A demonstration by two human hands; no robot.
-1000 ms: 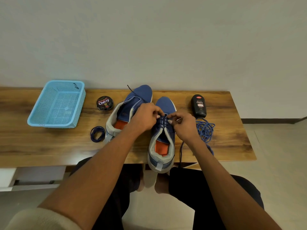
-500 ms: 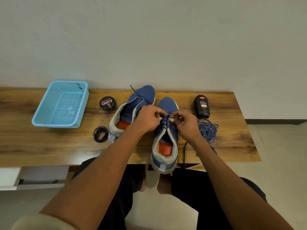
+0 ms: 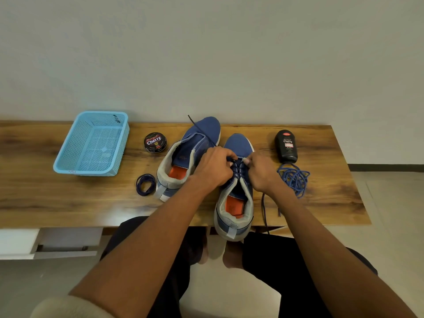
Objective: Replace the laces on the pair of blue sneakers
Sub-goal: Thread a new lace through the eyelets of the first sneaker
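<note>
**Both hands at the lace of the right sneaker**

Two blue sneakers stand on the desk [image 3: 68,203], toes toward the wall. The right sneaker [image 3: 236,203] has its heel over the desk's near edge; the left sneaker [image 3: 183,157] sits just beside it, angled, with a dark lace end sticking out past its toe. The left hand [image 3: 214,167] and right hand [image 3: 261,172] meet over the right sneaker's eyelets, fingers curled together and pinching the dark lace [image 3: 237,166] threaded there (its loose ends trail down the right side of the shoe, off the desk edge). A tangled blue lace [image 3: 294,177] lies right of the right hand, touching a black bottle [image 3: 286,146]. A coiled dark lace [image 3: 145,184] lies left of the left sneaker, near a polish tin [image 3: 155,142] and a basket [image 3: 68,166].
</note>
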